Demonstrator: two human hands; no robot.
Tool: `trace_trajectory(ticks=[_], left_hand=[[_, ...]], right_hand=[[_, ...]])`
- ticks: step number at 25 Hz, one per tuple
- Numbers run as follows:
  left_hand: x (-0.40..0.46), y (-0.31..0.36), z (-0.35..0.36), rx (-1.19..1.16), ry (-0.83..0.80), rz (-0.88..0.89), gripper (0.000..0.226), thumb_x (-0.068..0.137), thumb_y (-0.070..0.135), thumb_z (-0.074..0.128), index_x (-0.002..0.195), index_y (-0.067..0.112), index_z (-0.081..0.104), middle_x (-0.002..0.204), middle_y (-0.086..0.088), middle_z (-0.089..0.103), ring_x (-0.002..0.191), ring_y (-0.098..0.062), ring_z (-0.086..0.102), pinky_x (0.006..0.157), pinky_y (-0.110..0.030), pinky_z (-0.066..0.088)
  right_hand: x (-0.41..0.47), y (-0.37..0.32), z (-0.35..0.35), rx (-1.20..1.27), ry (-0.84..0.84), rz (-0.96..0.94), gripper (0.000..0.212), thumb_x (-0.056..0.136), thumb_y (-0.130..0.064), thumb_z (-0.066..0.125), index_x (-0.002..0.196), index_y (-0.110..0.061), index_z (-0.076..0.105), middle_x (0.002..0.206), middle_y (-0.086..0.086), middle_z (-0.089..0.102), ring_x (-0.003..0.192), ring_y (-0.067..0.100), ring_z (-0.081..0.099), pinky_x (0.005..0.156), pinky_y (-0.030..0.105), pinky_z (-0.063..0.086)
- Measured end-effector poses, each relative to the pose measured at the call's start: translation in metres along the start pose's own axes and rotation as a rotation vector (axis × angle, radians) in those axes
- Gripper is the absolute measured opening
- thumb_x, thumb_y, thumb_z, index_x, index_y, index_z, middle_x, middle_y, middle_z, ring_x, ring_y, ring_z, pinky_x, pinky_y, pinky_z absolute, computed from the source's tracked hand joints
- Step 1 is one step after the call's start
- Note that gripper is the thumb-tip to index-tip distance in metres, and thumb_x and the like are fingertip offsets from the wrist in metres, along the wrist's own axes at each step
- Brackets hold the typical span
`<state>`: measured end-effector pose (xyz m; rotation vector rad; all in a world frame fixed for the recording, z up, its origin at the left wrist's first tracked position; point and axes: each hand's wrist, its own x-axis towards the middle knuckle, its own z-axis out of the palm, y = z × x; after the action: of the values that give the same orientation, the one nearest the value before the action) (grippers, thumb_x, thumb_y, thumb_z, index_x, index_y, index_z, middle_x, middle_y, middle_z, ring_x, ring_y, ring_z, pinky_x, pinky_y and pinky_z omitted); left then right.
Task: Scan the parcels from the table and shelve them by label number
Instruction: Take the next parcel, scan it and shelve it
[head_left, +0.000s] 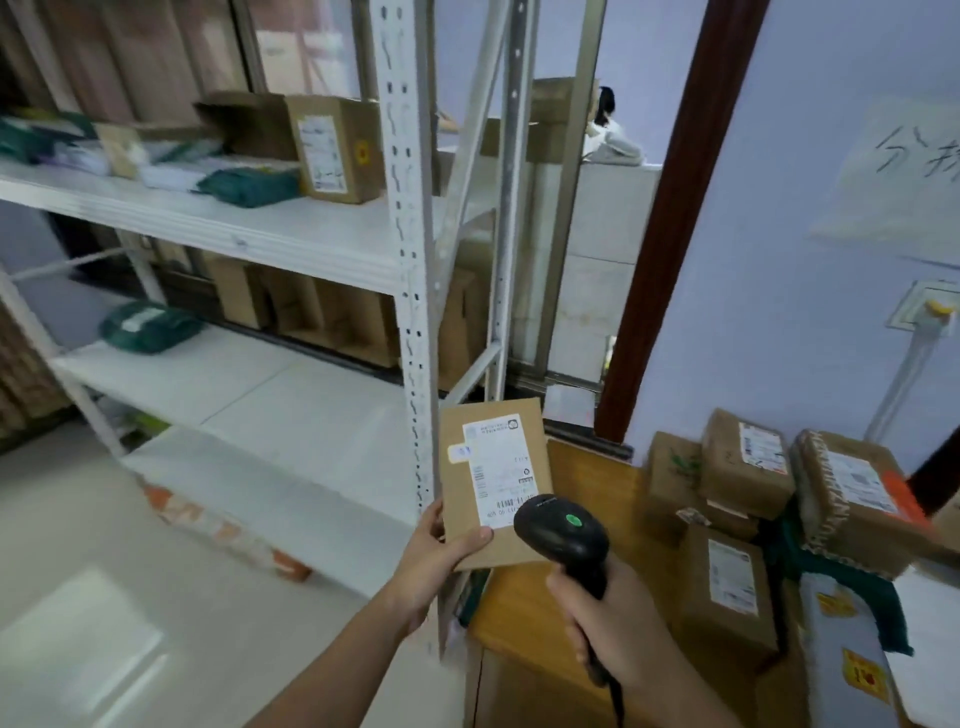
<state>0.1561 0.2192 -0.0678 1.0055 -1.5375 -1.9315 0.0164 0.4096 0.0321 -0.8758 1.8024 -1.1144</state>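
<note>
The right hand (618, 623) is gripping the handle of a black handheld barcode scanner (563, 535), fingers wrapped fully around it. The left hand (441, 551) is holding a flat brown cardboard parcel with a white label (493, 478) by its lower edge, thumb on the front, just beside the scanner head. I judge the scan is being done now; shelving is not yet done. On the wooden table (587, 483) several brown taped boxes (743, 462) are waiting. The white metal shelf rack (291, 384) is offering much open board; its perforated upright is standing close to the parcel.
</note>
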Motion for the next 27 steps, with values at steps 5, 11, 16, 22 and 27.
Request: trace_trajectory(ticks=[5,11,16,22,27], left_hand=[[-0.036,0.012,-0.116,-0.069,0.258,0.073,0.110,0.053,0.050,0.100,0.147,0.029,0.047,0.127,0.000,0.074,0.110,-0.015,0.074,0.097,-0.034,0.059],[-0.081,0.024,-0.285,-0.099,0.518,0.148,0.111,0.052,0.048,0.101,0.148,0.028,0.048,0.126,-0.001,0.074,0.107,-0.011,0.074,0.085,-0.025,0.059],[-0.102,0.035,-0.400,-0.112,0.646,0.180,0.105,0.055,0.047,0.100,0.146,0.032,0.049,0.120,0.004,0.077,0.104,-0.009,0.075,0.082,-0.022,0.059],[-0.085,0.042,-0.511,-0.136,0.738,0.144,0.108,0.053,0.047,0.100,0.147,0.032,0.048,0.124,0.003,0.076,0.109,-0.014,0.075,0.096,-0.032,0.057],[-0.020,0.060,-0.598,-0.168,0.778,0.149,0.107,0.056,0.042,0.100,0.148,0.030,0.047,0.126,0.001,0.075,0.108,-0.014,0.075,0.098,-0.034,0.057]], right_hand=[[0.033,-0.035,0.086,-0.055,-0.121,-0.092,0.010,0.095,-0.017,0.066,0.097,-0.008,0.060,0.055,0.010,0.053,0.046,0.024,0.049,0.050,0.033,0.043],[0.080,-0.096,0.227,-0.106,-0.253,-0.213,0.010,0.093,-0.015,0.066,0.089,-0.010,0.058,0.048,0.010,0.051,0.040,0.023,0.047,0.048,0.035,0.044],[0.112,-0.148,0.326,-0.111,-0.344,-0.267,0.008,0.093,-0.015,0.064,0.087,-0.012,0.059,0.048,0.009,0.054,0.042,0.024,0.047,0.048,0.034,0.045],[0.173,-0.204,0.419,-0.130,-0.434,-0.304,0.013,0.094,-0.014,0.062,0.084,-0.007,0.057,0.051,0.011,0.049,0.043,0.024,0.046,0.049,0.038,0.044],[0.267,-0.251,0.483,-0.176,-0.512,-0.324,0.026,0.091,-0.019,0.061,0.085,0.005,0.052,0.054,0.013,0.048,0.046,0.026,0.047,0.053,0.038,0.047]])
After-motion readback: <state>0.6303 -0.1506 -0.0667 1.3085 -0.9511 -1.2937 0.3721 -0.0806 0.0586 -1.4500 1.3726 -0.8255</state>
